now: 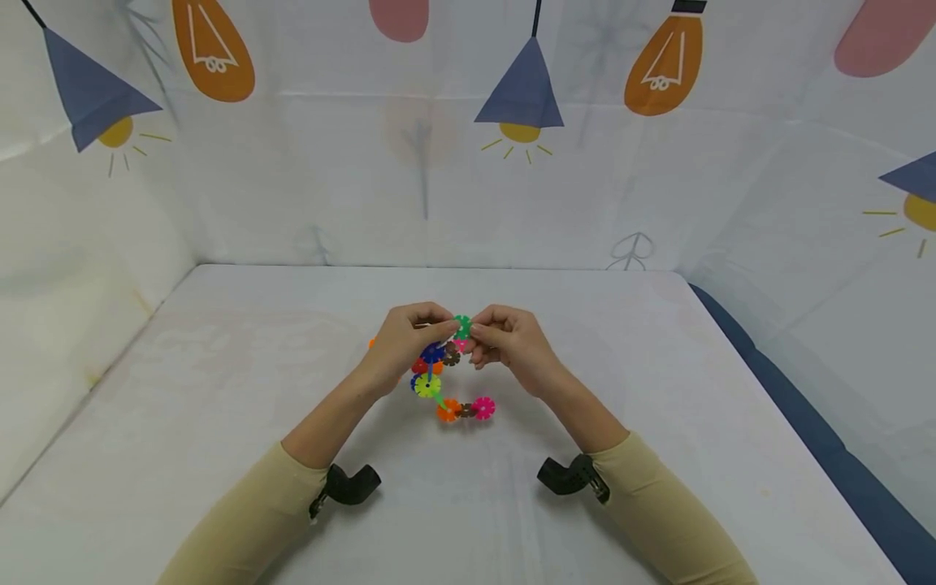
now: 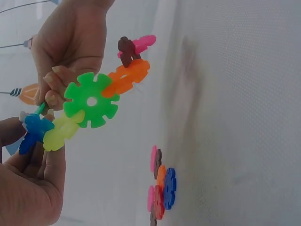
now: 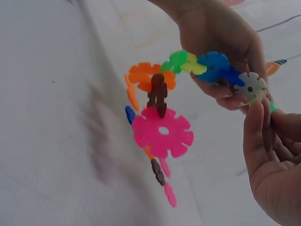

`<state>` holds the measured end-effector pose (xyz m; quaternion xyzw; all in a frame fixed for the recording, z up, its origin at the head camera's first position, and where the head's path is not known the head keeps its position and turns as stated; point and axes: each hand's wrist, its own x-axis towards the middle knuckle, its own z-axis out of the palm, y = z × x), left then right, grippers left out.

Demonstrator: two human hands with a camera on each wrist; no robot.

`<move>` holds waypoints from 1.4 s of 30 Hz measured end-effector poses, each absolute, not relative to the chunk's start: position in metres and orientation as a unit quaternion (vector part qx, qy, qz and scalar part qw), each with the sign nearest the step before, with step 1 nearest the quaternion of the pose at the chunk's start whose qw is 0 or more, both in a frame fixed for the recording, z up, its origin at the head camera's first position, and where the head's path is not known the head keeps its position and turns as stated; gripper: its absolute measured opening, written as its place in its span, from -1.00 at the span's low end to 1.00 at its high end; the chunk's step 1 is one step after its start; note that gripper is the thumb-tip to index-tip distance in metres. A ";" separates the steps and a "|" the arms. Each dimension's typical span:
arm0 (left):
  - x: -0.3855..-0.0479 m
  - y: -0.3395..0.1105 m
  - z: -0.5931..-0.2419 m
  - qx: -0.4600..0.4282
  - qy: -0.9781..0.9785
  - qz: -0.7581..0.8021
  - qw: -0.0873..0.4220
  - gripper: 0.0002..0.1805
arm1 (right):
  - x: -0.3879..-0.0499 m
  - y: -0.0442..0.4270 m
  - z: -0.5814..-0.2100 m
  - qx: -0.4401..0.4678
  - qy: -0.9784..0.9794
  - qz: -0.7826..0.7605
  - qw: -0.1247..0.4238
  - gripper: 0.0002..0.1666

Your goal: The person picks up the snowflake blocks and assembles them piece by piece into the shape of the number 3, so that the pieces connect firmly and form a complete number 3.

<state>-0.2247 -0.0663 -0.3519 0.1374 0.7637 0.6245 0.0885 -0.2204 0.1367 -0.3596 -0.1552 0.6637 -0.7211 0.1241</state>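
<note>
A chain of notched plastic flower discs hangs from my hands, above the table. In the head view its yellow disc (image 1: 427, 385), orange disc (image 1: 449, 410) and pink disc (image 1: 483, 408) show below the fingers. My left hand (image 1: 405, 341) pinches the chain's upper end, where a white disc (image 3: 250, 88) joins the blue ones. Between both hands' fingertips is a green disc (image 1: 462, 327), which my right hand (image 1: 521, 345) pinches from the other side. Fingers hide most of that disc in both wrist views. A larger, brighter green disc (image 2: 91, 100) sits mid-chain.
More discs lie on the white table (image 1: 219, 366) beyond the chain, among them a red disc (image 2: 159, 201), a blue disc (image 2: 170, 188) and a brown disc (image 3: 157, 172). A printed white curtain (image 1: 329, 179) stands behind the table's far edge.
</note>
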 end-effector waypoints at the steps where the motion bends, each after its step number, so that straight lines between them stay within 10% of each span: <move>1: -0.225 -0.067 -0.352 0.137 0.764 0.624 0.089 -0.73 | -0.221 0.137 -0.360 -0.158 0.669 -0.716 0.123 -0.84; 27: -0.230 -0.076 -0.349 0.154 0.747 0.628 0.155 -0.76 | -0.255 0.139 -0.401 -0.253 0.888 -0.381 0.042 -0.64; 35: -0.230 -0.075 -0.348 0.162 0.750 0.619 0.164 -0.76 | -0.252 0.138 -0.402 -0.300 0.914 -0.255 0.096 -0.41; 42: -0.231 -0.074 -0.352 0.167 0.754 0.609 0.179 -0.75 | -0.248 0.137 -0.400 -0.295 0.931 -0.210 0.053 -0.57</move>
